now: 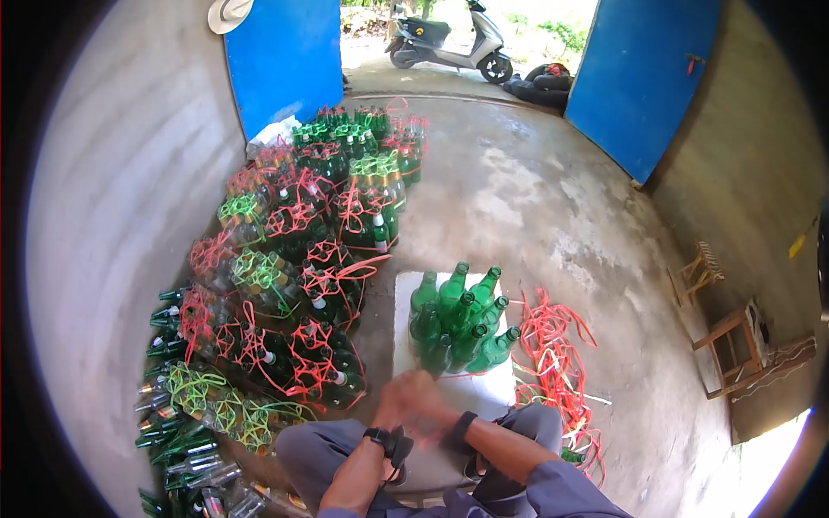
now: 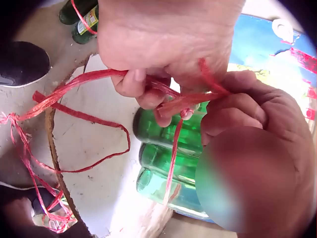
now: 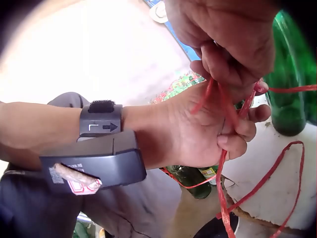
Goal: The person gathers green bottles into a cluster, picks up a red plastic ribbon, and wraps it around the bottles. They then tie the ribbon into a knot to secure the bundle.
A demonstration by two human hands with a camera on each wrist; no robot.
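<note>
My left hand [image 3: 198,129] curls its fingers around a red plastic twine [image 2: 89,79]. Close against it, my right hand [image 2: 252,114] pinches the twine's short end beside a small knot [image 2: 186,113]. Both hands [image 1: 423,401] meet low in the head view, in front of a cluster of green glass bottles [image 1: 466,315]. A strand runs from the knot to the bottles, which stand grouped on a white board [image 1: 403,319]. One loop of twine lies loose over the board in both wrist views.
Bundles of bottles [image 1: 315,285] tied with red and green twine fill the floor at left. Loose bottles [image 1: 186,449] lie nearer me. A heap of red twine [image 1: 553,345] is right of the board. Stools [image 1: 734,345] stand by the right wall; a scooter [image 1: 453,39] is outside the doorway.
</note>
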